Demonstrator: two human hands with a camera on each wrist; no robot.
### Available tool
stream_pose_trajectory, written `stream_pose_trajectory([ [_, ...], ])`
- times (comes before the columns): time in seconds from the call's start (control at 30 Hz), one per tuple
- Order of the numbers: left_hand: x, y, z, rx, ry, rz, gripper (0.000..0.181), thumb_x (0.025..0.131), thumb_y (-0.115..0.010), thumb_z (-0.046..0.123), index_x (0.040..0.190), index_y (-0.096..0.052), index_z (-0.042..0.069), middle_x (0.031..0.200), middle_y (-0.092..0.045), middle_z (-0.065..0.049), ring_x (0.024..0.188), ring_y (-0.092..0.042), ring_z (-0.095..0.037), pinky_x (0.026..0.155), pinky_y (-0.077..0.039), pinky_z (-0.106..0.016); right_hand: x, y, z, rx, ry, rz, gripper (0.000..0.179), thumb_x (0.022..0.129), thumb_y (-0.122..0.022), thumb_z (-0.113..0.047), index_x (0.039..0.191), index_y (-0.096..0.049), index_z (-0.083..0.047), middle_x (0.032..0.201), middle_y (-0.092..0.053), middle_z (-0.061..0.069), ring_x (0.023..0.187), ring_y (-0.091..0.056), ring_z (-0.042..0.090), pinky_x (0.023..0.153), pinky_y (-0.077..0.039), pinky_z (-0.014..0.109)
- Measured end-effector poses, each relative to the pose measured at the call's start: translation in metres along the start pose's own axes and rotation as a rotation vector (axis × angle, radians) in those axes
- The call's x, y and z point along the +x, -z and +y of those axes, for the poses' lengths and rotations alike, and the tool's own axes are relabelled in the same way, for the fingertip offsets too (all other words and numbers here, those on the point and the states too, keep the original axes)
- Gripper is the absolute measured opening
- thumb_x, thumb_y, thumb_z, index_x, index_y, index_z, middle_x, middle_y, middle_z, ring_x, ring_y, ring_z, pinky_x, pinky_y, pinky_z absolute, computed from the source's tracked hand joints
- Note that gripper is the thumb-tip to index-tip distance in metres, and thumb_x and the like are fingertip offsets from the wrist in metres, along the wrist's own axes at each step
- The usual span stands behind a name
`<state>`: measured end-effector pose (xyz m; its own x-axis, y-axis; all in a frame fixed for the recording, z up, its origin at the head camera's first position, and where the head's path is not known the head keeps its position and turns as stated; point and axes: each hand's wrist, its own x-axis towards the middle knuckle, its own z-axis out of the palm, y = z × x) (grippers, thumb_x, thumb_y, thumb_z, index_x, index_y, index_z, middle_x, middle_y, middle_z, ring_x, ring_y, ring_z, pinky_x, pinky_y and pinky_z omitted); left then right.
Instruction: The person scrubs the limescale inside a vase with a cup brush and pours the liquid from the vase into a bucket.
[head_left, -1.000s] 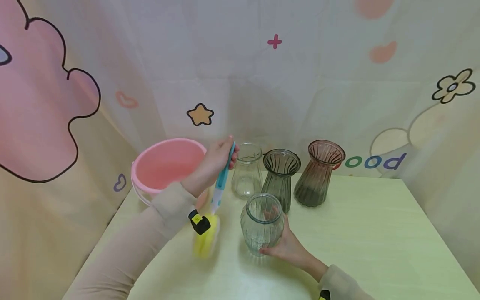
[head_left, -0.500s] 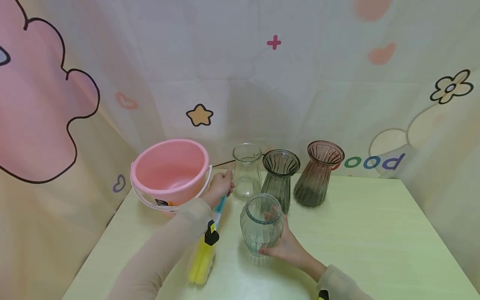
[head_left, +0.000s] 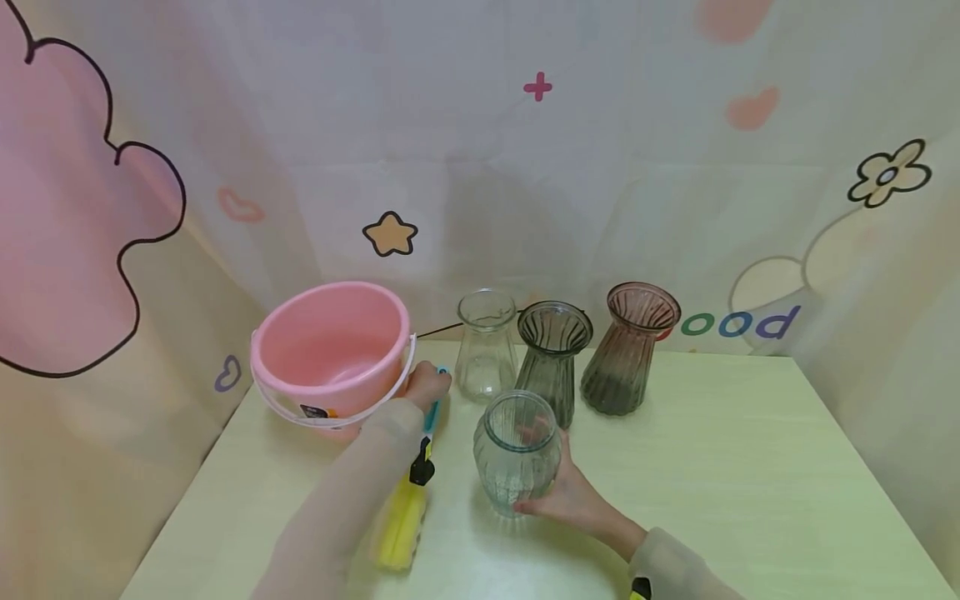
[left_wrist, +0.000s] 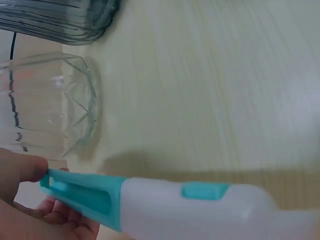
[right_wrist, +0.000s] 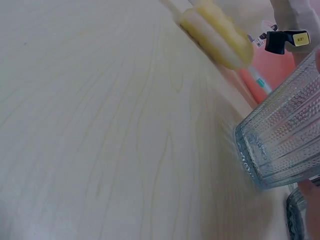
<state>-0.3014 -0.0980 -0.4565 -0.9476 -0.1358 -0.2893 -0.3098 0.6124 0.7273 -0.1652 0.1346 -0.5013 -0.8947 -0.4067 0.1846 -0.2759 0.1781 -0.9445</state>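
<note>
My left hand (head_left: 426,386) holds a sponge brush by the end of its teal and white handle (left_wrist: 155,200), thumb on the tip and fingers beneath. The brush's yellow sponge head (head_left: 402,527) points toward me, low over or on the table; I cannot tell which. My right hand (head_left: 572,498) grips a ribbed, rounded glass vase (head_left: 504,471) from its right side, thumb in front. The vase stands upright on the table in the head view. The right wrist view shows its textured wall and base (right_wrist: 280,135) beside the fingers.
A pink bucket (head_left: 330,379) with a white handle stands left of the brush. Behind the held vase are a clear glass vase (head_left: 486,367), a grey ribbed vase (head_left: 553,367) and a reddish-grey one (head_left: 624,367). A printed curtain (head_left: 480,167) hangs behind the pale table (head_left: 720,467).
My left hand has come down and slightly left with the brush, its handle now tilted lower and the sponge head nearer me. My right hand still holds the vase in the same place.
</note>
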Motion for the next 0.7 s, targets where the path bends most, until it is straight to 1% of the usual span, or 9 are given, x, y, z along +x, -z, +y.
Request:
stream_pose_trajectory([
  [0.03,0.0,0.0,0.0,0.035,0.0,0.015,0.03,0.084,-0.048,0.013,0.106,-0.05,-0.006,0.098,-0.054,-0.016,0.068,-0.041,-0.022,0.058,-0.036,-0.029,0.0,0.0,-0.001,-0.001,-0.002,-0.003,0.118,0.059,-0.082,-0.001,0.144,-0.002,-0.02,0.146,-0.033,0.011,0.13,-0.035,0.036,0.103,-0.022,0.06],
  [0.13,0.002,-0.001,-0.001,0.112,0.007,0.044,0.046,0.078,-0.058,0.015,0.116,-0.045,-0.009,0.104,-0.055,-0.019,0.083,-0.048,-0.026,0.073,-0.044,-0.034,0.0,-0.001,-0.005,-0.002,0.011,-0.01,0.12,0.059,-0.081,0.001,0.145,0.0,-0.021,0.145,-0.033,0.012,0.131,-0.033,0.036,0.103,-0.02,0.062],
  [0.23,0.006,-0.002,-0.003,0.207,0.003,0.071,0.059,0.074,-0.062,0.014,0.123,-0.039,-0.009,0.106,-0.056,-0.02,0.087,-0.05,-0.027,0.081,-0.045,-0.037,-0.002,0.0,-0.017,0.002,0.008,-0.019,0.117,0.06,-0.08,0.002,0.145,-0.002,-0.018,0.145,-0.032,0.014,0.131,-0.032,0.037,0.103,-0.021,0.061],
  [0.27,0.007,-0.002,-0.003,0.255,0.001,0.077,0.058,0.073,-0.062,0.014,0.122,-0.04,-0.008,0.105,-0.057,-0.02,0.087,-0.051,-0.027,0.081,-0.045,-0.038,-0.002,0.0,-0.018,0.002,0.01,-0.019,0.116,0.06,-0.08,0.001,0.145,-0.003,-0.018,0.145,-0.032,0.013,0.131,-0.032,0.036,0.103,-0.022,0.061],
  [0.33,0.009,-0.003,-0.004,0.315,-0.007,0.086,0.044,0.072,-0.061,0.012,0.111,-0.049,-0.004,0.096,-0.058,-0.017,0.08,-0.05,-0.026,0.075,-0.044,-0.038,-0.001,0.001,-0.018,-0.002,0.001,-0.021,0.114,0.06,-0.08,0.001,0.144,-0.005,-0.017,0.146,-0.032,0.013,0.132,-0.032,0.036,0.102,-0.022,0.061],
  [0.43,0.01,-0.007,-0.003,0.389,-0.026,0.086,0.032,0.074,-0.061,0.013,0.102,-0.054,-0.002,0.095,-0.059,-0.019,0.086,-0.055,-0.03,0.076,-0.045,-0.042,0.001,0.001,-0.006,-0.006,0.0,-0.01,0.114,0.059,-0.082,-0.003,0.143,-0.008,-0.023,0.146,-0.033,0.007,0.132,-0.033,0.033,0.103,-0.021,0.06],
  [0.57,0.014,-0.015,-0.004,0.435,-0.032,0.098,0.032,0.078,-0.057,0.014,0.104,-0.057,-0.004,0.106,-0.06,-0.024,0.1,-0.056,-0.036,0.086,-0.043,-0.048,0.001,0.001,0.0,-0.011,-0.009,0.0,0.112,0.059,-0.084,-0.009,0.142,-0.011,-0.025,0.147,-0.032,0.006,0.132,-0.033,0.031,0.104,-0.023,0.058],
  [0.67,0.02,-0.023,-0.008,0.432,-0.016,0.119,0.028,0.079,-0.055,0.012,0.102,-0.057,-0.004,0.106,-0.06,-0.024,0.099,-0.056,-0.038,0.09,-0.04,-0.049,0.001,0.001,-0.001,-0.017,-0.02,0.002,0.11,0.059,-0.084,-0.008,0.142,-0.012,-0.023,0.149,-0.028,0.007,0.132,-0.033,0.031,0.104,-0.025,0.055],
  [0.7,0.023,-0.026,-0.01,0.436,-0.021,0.149,0.027,0.078,-0.055,0.012,0.099,-0.057,-0.004,0.102,-0.06,-0.024,0.094,-0.058,-0.038,0.088,-0.041,-0.049,0.0,0.001,-0.002,-0.019,-0.024,0.004,0.11,0.059,-0.083,-0.007,0.141,-0.012,-0.021,0.149,-0.028,0.009,0.132,-0.033,0.032,0.104,-0.026,0.055],
])
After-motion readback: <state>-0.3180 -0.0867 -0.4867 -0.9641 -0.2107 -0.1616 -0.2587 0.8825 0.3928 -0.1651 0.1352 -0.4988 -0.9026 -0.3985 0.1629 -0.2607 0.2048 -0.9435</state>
